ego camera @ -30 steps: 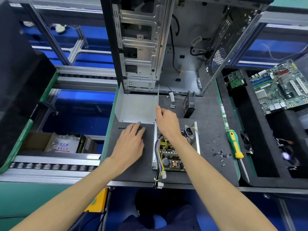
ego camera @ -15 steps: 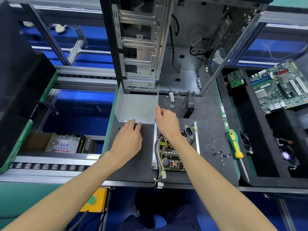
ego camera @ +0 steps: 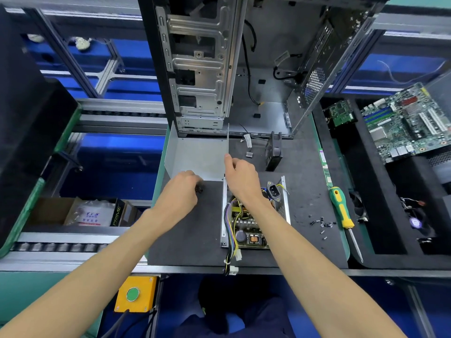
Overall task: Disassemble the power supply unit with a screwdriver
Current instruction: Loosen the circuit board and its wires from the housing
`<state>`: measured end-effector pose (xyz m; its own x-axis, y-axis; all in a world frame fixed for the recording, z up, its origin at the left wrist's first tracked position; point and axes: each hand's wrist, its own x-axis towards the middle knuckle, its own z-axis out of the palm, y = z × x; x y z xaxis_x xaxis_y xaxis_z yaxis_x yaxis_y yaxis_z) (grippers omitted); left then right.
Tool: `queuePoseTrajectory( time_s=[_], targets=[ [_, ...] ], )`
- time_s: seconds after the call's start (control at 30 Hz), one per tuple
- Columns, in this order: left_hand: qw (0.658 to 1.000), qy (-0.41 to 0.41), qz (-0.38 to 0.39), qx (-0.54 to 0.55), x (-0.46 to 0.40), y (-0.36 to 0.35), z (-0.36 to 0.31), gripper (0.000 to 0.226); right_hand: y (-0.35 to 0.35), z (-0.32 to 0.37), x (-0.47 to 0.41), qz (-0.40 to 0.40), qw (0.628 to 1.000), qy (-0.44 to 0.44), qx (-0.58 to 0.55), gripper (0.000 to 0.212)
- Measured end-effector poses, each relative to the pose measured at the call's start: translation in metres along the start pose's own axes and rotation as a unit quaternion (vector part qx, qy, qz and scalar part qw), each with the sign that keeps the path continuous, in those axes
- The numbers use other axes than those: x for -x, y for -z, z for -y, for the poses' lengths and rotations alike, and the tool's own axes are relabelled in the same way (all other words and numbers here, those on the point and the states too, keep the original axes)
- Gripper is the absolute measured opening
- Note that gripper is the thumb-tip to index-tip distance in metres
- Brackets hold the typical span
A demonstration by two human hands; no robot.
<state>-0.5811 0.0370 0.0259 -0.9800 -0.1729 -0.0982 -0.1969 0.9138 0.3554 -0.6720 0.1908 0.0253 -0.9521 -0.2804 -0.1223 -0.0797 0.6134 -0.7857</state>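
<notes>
an opened power supply unit (ego camera: 253, 220) is being shown lying on the dark worktop (ego camera: 305, 191), near the front edge, with its circuit board and bundled coloured wires exposed between two upright metal side walls. its detached grey metal cover (ego camera: 195, 157) is being kept just to the far left of it, one panel lying flat and another standing upright along the right side. the upright panel's edge is being pinched by the right hand (ego camera: 240, 178), with the thumb and fingers curled against it. the left hand (ego camera: 180, 191) is being held over the near edge of the flat panel, its fingers curled round a few small dark pieces that cannot be identified with certainty.

a green-and-yellow screwdriver (ego camera: 341, 211) is being left untouched on the worktop, well to the right of the unit, its tip pointing towards the near edge. a scatter of loose screws (ego camera: 322, 224) is being seen just beside its handle, on the left. an emptied computer case (ego camera: 244, 69) is being shown standing open at the far side of the worktop, and a black fan (ego camera: 274, 152) is standing on edge in front of it. a green motherboard (ego camera: 410, 120) is being stored in a black tray at the far right.
</notes>
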Motion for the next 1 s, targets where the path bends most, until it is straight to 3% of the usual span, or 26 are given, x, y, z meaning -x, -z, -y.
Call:
queuePoseTrajectory(
  time_s=[0.1, 0.33, 0.63, 1.0],
  targets=[
    [1.0, 0.002, 0.015, -0.009, -0.01, 0.007, 0.006, 0.051, 0.0, 0.001, 0.0, -0.004, 1.0, 0.003, 0.0, 0.056],
    [0.995, -0.017, 0.086, -0.043, -0.015, 0.006, 0.002, 0.032, 0.002, 0.002, 0.002, -0.002, 1.0, 0.005, 0.001, 0.056],
    [0.998, -0.027, 0.06, 0.008, -0.016, -0.002, 0.001, 0.026, 0.002, 0.003, 0.001, -0.002, 1.0, -0.003, 0.004, 0.055],
    [0.998, -0.042, 0.046, -0.016, -0.012, 0.0, -0.01, 0.012, 0.0, 0.005, 0.003, -0.007, 1.0, -0.013, 0.015, 0.057]
  ],
)
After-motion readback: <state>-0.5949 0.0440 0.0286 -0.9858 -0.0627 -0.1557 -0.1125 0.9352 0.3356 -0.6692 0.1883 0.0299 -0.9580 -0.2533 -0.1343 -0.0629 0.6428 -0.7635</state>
